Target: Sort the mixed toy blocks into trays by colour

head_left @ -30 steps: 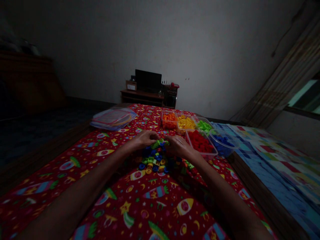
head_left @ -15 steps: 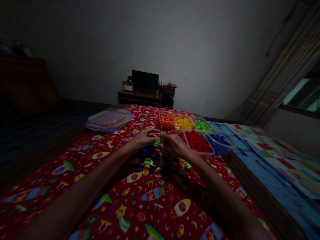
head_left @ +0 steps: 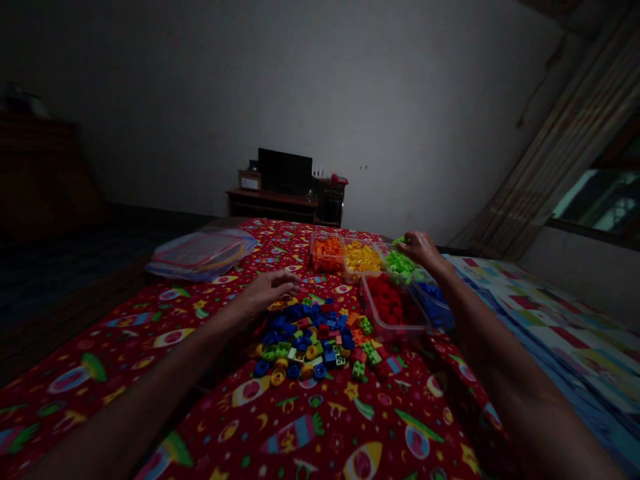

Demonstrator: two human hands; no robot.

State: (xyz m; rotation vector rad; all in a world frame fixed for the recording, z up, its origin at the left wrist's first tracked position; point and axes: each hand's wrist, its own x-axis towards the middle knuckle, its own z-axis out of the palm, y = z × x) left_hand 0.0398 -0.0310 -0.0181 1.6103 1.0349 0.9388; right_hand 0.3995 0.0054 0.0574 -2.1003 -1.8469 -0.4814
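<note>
A heap of small mixed-colour plastic bricks (head_left: 315,337) lies on a red patterned cloth (head_left: 320,427). My left hand (head_left: 267,291) rests at the heap's far left edge, fingers loosely curled over the bricks. My right hand (head_left: 419,245) is stretched out over the tub of green bricks (head_left: 403,263), fingers pinched on a small green brick. Beside that tub stand tubs of orange bricks (head_left: 327,252), yellow bricks (head_left: 362,257), red bricks (head_left: 389,303) and blue bricks (head_left: 434,301).
A stack of clear plastic lids (head_left: 200,252) lies at the cloth's far left. A chequered mat (head_left: 560,333) lies to the right. A low wooden stand with a dark screen (head_left: 285,183) is against the far wall. A curtain (head_left: 565,147) hangs at right.
Both hands were together over the heap, working a green brick. Now my right hand has carried it out over the green tub, and my left hand has stayed by the heap.
</note>
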